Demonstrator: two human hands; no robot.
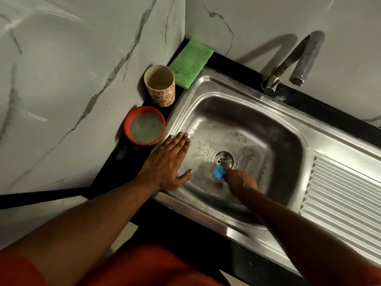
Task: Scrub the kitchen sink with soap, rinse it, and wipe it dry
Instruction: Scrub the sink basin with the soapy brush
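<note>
The steel sink [237, 87] is sitting in a black bench [121, 162] in a corner of marbled walls [82, 58], its long axis running far-left to near-right, drainboard [340, 203] rightward. The right grip [240, 179] is pinching a blue scrubber [219, 171] against the basin floor beside the drain [223, 158]; the left grip [169, 164] is resting spread flat on the rim.

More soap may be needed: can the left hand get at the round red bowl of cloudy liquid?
Probably yes: the left hand lies flat and empty on the steel sink rim, close beside the round red bowl, with nothing between them.
</note>
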